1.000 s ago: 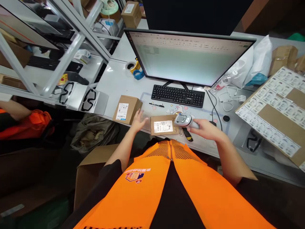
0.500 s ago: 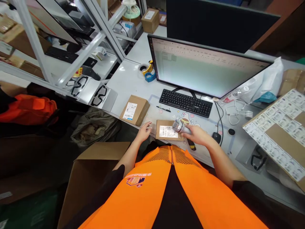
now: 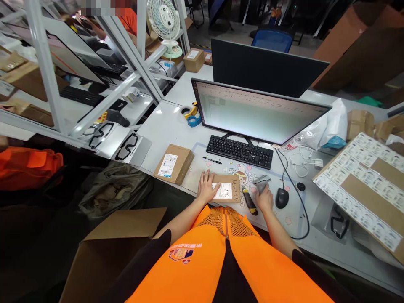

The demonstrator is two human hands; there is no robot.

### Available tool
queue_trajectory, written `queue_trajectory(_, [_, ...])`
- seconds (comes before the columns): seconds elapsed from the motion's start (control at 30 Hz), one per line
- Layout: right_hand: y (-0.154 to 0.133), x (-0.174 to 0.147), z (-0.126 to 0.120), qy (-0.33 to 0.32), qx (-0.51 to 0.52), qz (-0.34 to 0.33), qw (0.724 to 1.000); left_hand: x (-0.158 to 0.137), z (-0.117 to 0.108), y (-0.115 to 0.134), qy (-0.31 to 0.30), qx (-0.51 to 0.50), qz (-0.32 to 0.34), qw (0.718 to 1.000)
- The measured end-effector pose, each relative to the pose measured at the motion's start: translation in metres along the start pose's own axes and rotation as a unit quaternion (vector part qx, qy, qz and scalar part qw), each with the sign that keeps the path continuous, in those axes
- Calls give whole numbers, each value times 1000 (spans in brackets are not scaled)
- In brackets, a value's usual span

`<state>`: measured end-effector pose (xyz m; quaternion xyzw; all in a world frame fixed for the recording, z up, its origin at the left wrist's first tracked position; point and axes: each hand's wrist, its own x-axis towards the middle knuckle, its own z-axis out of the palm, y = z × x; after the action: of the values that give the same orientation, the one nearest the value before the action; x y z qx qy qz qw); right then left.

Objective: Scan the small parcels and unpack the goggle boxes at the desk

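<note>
A small cardboard box [image 3: 235, 183] lies near the desk's front edge, with a white label and black handwriting on top. My left hand [image 3: 206, 188] grips its left end, fingers spread over the far-left part and thumb on the label. To the right, my right hand [image 3: 265, 199] is closed around a grey handheld barcode scanner [image 3: 261, 182], low over the desk mat. Between the box and that hand lies a yellow-and-black box cutter [image 3: 250, 201]. A thicker labelled cardboard box [image 3: 178, 164] sits to the left, apart from my left hand.
Behind the boxes are a pen [image 3: 212, 160], a keyboard [image 3: 241, 151] and a monitor [image 3: 259, 111]. A mouse [image 3: 282, 198] is right of the scanner. A label-covered board [image 3: 362, 185] lies at right. Tape rolls [image 3: 193, 120] stand left. An open carton [image 3: 126, 223] is below the desk.
My right hand has carried the scanner off the box to the right and lowered it. My left hand has come onto the box's left end. The head view has tilted up.
</note>
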<state>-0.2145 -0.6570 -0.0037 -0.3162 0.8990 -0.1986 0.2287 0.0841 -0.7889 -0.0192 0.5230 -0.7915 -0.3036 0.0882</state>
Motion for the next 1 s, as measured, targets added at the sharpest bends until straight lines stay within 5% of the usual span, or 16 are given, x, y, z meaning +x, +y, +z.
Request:
queue_trajectory(0.23, [-13,53,-15,39,-61,2,997,1,7,-2,29,24,-3,999])
queue_trajectory(0.33, [-34,88,-15,-45,-133,-36,989,3,8,-4,30,23,-1,999])
queue_trajectory(0.43, [-54,112,-6,-138,-168,-6,976,2,8,-4,30,19,1,999])
queue_trajectory(0.73, [-82,138,18,-169,-171,18,970,2,10,-1,28,-1,-11,1000])
queue_trajectory(0.87, [-92,132,22,-167,-151,-4,974,-2,5,-6,17,-23,11,1000])
queue_trajectory(1.0, [-72,77,34,-164,-126,-35,978,-30,1,-35,-41,-65,51,996])
